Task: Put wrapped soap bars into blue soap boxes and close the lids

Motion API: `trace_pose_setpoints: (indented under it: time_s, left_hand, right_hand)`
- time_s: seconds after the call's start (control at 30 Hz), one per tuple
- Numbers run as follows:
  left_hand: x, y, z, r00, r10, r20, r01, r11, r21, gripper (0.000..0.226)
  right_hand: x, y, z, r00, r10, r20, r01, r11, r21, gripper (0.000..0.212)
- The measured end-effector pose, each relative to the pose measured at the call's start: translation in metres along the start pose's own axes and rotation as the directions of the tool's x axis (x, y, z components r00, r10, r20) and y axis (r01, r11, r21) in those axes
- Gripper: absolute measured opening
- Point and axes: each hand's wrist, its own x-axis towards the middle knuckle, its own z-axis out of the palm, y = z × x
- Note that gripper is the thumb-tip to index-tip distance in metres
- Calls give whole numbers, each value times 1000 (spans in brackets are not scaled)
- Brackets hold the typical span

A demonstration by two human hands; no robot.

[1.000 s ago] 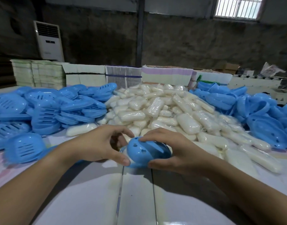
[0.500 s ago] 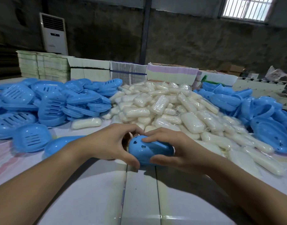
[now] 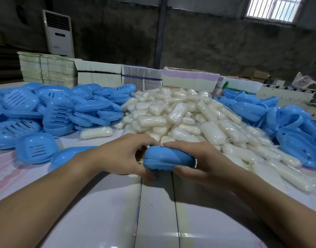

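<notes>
A blue soap box (image 3: 168, 158) is held between both hands just above the white table (image 3: 103, 203), its lid down on the base with a thin seam showing along the near side. My left hand (image 3: 121, 156) grips its left end, thumb underneath and fingers curled over the top. My right hand (image 3: 200, 161) grips the right end the same way. Whatever is inside the box is hidden. Behind the hands lies a big heap of wrapped white soap bars (image 3: 180, 115).
Piles of blue slotted trays and lids (image 3: 53, 111) fill the left side, blue box shells (image 3: 287, 126) the right. One soap bar (image 3: 96, 132) lies apart at left. Stacks of flat cartons (image 3: 100, 74) line the far edge.
The lid has come down from tilted to nearly flat on the base. Both hands closed tighter round the box and lifted it slightly.
</notes>
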Motion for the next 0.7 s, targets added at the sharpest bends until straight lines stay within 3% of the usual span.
trace_pose_setpoints:
  time_s: [0.2,0.37,0.43,0.53,0.63,0.7]
  left_hand:
    - [0,4,2,997,63,-51,-59,995,81,33]
    - [1,7,3,988,116,-98,-105,988,114,28]
    - [1,9,3,975,162,-154,-142,981,129,29]
    - [0,12,3,937,257,-236,-202,951,233,36]
    - [2,14,6,917,309,-253,-222,920,323,47]
    - [4,14,9,932,257,-257,-186,945,269,59]
  right_hand:
    - [0,3,0,999,-25,-20,24,998,-67,50]
    - [-1,3,-3,999,-29,-45,31,999,26,43]
    - [-1,6,-7,997,44,-64,-36,993,114,48]
    - [-1,7,-10,977,212,16,-204,915,348,50]
    - [0,5,-12,968,249,0,-235,911,338,43]
    - [-1,2,-16,966,259,-24,-238,917,320,39]
